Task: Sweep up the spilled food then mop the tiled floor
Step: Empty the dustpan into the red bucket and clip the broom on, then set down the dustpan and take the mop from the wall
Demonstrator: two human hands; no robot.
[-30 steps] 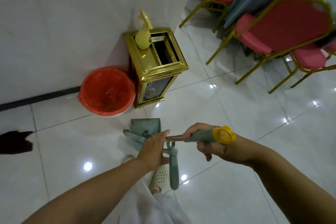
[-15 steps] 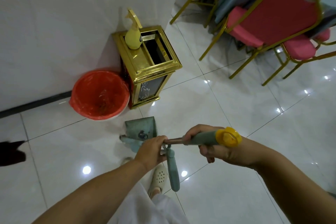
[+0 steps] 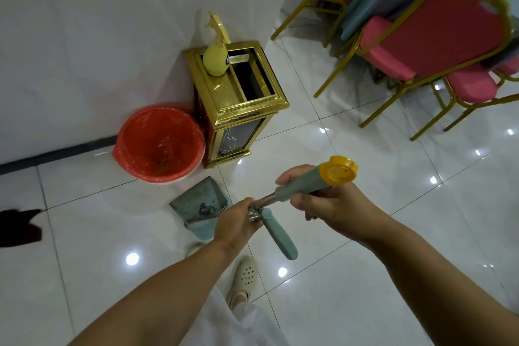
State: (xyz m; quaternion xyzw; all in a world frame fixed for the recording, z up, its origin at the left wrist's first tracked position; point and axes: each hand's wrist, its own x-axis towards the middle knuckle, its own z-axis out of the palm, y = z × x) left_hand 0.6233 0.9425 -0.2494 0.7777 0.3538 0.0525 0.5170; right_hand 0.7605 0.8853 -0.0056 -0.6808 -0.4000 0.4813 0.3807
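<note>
Up tilts the yellow-capped broom handle [image 3: 309,182] since a second ago, right hand [image 3: 334,205] wrapped around its green grip. Left hand [image 3: 236,222] curls around the metal joint where the dustpan handle [image 3: 279,236] meets it. Dustpan [image 3: 199,202] sits on the tiled floor [image 3: 365,233], just beside the red bin [image 3: 158,143].

Orange-lined bin [image 3: 158,143], gold cabinet [image 3: 238,104], yellow spray bottle [image 3: 214,60], teal dustpan [image 3: 200,203], pink chairs [image 3: 438,34].
</note>
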